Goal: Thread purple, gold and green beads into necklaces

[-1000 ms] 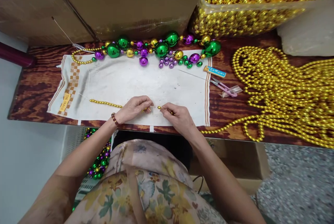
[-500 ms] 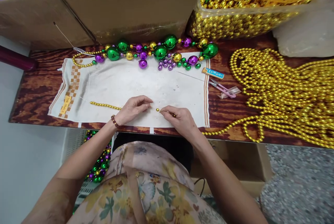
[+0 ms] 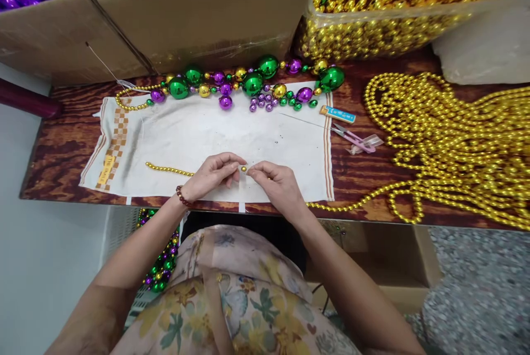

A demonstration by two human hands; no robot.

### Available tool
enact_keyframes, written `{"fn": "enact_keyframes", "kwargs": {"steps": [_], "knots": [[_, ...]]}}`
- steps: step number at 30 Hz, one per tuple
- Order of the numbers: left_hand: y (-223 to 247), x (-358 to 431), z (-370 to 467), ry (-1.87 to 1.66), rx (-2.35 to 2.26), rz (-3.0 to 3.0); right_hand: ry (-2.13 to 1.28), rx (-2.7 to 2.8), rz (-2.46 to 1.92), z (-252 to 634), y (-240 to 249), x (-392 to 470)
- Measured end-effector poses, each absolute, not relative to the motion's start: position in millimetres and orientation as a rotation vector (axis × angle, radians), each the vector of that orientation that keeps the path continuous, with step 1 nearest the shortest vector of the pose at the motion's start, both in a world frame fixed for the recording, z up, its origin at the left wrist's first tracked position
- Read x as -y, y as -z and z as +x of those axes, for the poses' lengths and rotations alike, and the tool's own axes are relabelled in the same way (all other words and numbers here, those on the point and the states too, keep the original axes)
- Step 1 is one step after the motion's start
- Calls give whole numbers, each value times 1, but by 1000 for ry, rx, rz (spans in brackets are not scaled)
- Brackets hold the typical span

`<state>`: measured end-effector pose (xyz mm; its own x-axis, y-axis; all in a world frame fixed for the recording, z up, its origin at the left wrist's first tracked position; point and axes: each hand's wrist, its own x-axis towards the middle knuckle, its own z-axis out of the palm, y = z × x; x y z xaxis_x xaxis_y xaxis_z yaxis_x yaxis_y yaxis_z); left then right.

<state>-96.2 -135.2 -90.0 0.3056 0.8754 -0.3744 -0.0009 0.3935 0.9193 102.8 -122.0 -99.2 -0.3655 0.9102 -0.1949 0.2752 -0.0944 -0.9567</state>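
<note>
On the white cloth (image 3: 186,128), my left hand (image 3: 216,171) is closed with its thumb and fingers together. A short gold bead strand (image 3: 168,169) runs into that hand from the left, its other end hidden by the hand. My right hand (image 3: 278,185) is pinched shut on the end of a long gold bead strand (image 3: 337,208), which comes out behind the wrist and trails right. A single gold bead (image 3: 244,169) shows between the fingertips of both hands, which are almost touching.
A green, purple and gold garland (image 3: 252,84) lies along the cloth's back edge. Pink-handled scissors (image 3: 358,142) and a blue-and-orange packet (image 3: 340,114) lie at the right, beside piled gold bead strands (image 3: 455,145). Cardboard boxes (image 3: 199,24) and a clear bead-filled tub (image 3: 364,35) stand behind.
My right hand has moved left, bringing the gold bead up to my left fingertips. The gap between the hands has narrowed, and the left fingers have drawn closer together.
</note>
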Motion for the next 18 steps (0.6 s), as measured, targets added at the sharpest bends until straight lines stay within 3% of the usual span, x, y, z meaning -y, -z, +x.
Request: {"fn": "enact_keyframes", "kwargs": {"steps": [10,18], "knots": [[92,138,-99,-697,-1192,953,-1553,1149,-1317,102,107,120],[87,136,-100,-631,-1137,937,-1566,1099,-1347,109,112,117]]}}
